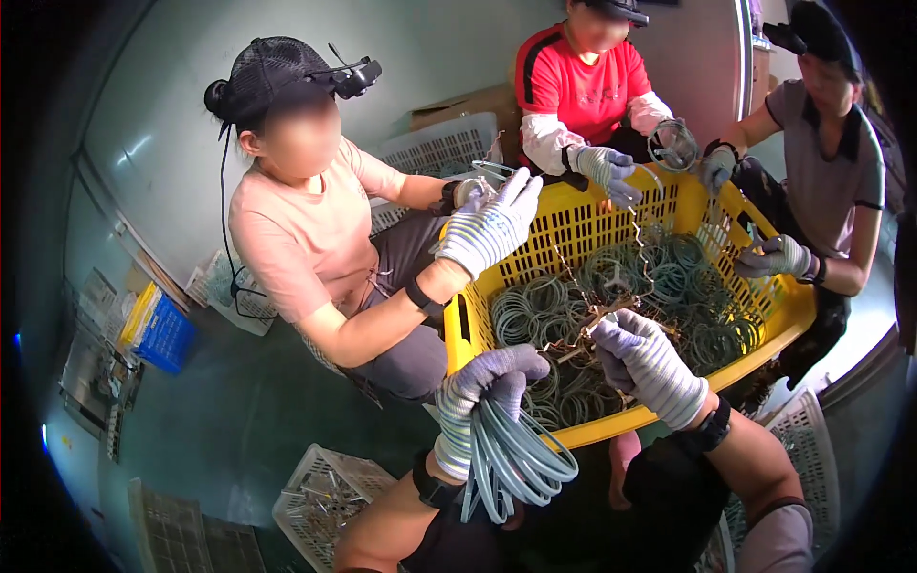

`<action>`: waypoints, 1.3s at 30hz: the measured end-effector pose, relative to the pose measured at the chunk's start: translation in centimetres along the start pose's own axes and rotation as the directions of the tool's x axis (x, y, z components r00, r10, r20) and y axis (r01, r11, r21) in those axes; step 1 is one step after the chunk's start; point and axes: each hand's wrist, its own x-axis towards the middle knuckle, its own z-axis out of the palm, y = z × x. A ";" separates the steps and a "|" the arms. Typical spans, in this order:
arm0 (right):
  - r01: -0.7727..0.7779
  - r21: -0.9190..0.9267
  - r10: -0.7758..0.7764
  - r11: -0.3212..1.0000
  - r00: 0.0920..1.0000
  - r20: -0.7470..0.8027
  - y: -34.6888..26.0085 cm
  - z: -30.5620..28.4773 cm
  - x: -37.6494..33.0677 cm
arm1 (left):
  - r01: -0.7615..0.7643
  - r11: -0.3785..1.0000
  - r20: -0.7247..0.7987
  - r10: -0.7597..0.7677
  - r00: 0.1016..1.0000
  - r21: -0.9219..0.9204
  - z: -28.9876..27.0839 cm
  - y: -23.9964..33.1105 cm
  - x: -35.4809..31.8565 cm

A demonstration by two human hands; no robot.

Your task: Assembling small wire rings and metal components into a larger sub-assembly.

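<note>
My left hand point(482, 401), in a striped work glove, is closed round a bundle of thin grey-blue rings point(516, 463) that hangs below the fingers, outside the basket's near rim. Over the basket, my gloved right hand point(654, 368) pinches a crinkled copper-coloured metal strip point(585, 329); its full length is hard to follow among similar pieces. Beneath both hands stands a yellow slotted plastic basket point(611, 428), holding many more loose grey-blue rings point(540, 306). Another zigzag strip point(638, 239) rises from the pile towards a co-worker's glove across the basket.
Three co-workers sit round the basket, their gloved hands point(492, 224) over or near its rim. A white crate of small metal parts point(330, 497) stands on the floor at lower left, another white crate point(807, 449) at lower right. A blue bin point(164, 334) lies far left.
</note>
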 end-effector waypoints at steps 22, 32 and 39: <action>-0.073 0.090 0.053 0.993 0.978 0.201 0.6 2.0 -0.5 | 0.169 0.985 -0.113 -0.164 0.980 0.037 -2.6 2.5 1.6; 0.109 -0.245 -0.041 0.963 0.963 0.266 0.8 4.3 -1.3 | 0.305 0.913 -0.120 -0.282 0.952 0.270 -4.1 0.2 1.7; 0.003 -0.047 0.009 0.999 0.967 0.253 2.4 4.1 -0.3 | 0.285 0.942 -0.041 -0.283 0.958 0.176 -4.7 -0.9 2.1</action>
